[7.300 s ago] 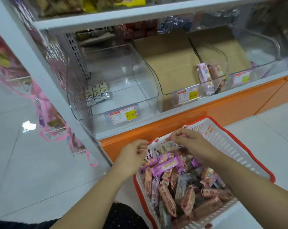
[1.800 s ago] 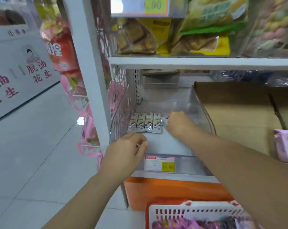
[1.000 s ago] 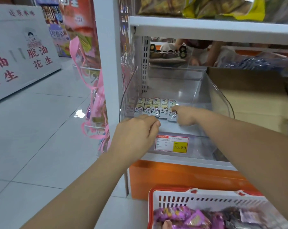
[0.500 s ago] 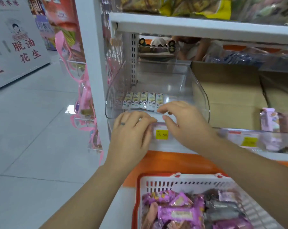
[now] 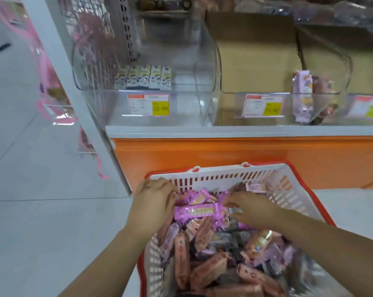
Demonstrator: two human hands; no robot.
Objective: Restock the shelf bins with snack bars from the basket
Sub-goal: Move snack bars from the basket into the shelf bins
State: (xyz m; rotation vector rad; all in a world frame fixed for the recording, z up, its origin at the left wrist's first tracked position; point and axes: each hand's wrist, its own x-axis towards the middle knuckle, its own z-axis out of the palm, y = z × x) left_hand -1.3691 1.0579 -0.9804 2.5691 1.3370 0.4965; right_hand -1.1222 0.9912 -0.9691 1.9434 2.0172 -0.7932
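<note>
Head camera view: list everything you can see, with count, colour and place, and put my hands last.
shelf: one, white ledge on an orange base, across the middle
bins: three, clear, side by side on the shelf
small packs: five, pale with dark print, in a row in the left bin
tall packs: about two, purple and brown, right end of the middle bin
boxes: two, brown, behind the middle and right bins
price tags: three, white and yellow, on the bin fronts
strips: several, pink, hanging at left
basket: one, white with a red rim, below the shelf
bars: many, pink, purple and grey, in the basket
purple bar: one, on top of the pile
left hand: grips the purple bar's left end
right hand: pinches its right end
</note>
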